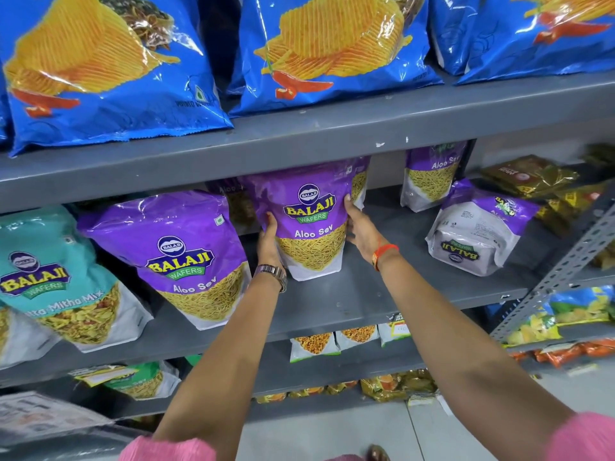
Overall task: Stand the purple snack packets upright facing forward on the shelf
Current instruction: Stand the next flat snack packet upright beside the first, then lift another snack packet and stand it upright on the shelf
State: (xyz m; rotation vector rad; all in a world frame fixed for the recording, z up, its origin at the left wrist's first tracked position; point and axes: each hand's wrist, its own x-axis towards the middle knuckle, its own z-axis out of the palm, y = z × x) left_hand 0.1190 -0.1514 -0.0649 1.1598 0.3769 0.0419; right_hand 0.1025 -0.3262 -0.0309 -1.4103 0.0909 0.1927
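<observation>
On the middle shelf [332, 304]: Aloo Sev packet [311, 217] stood upright, facing forward.
Left hand [269, 241]: fingers clasped its edge.
Right hand [361, 229]: likewise.
Next: toppled packet [476, 227] needed righting.

Purple packets [311, 221]: glossy plastic film, creased, with glare. Blue bags [106, 71]: high-gloss crinkled film. Teal packet [50, 271]: glossy film. Shelf [349, 294]: grey painted metal, matt, chipped at the edge. Upright [565, 264]: perforated metal angle. Watch [273, 274]: shiny metal band. Sleeves [169, 449]: pink ribbed cloth.
</observation>
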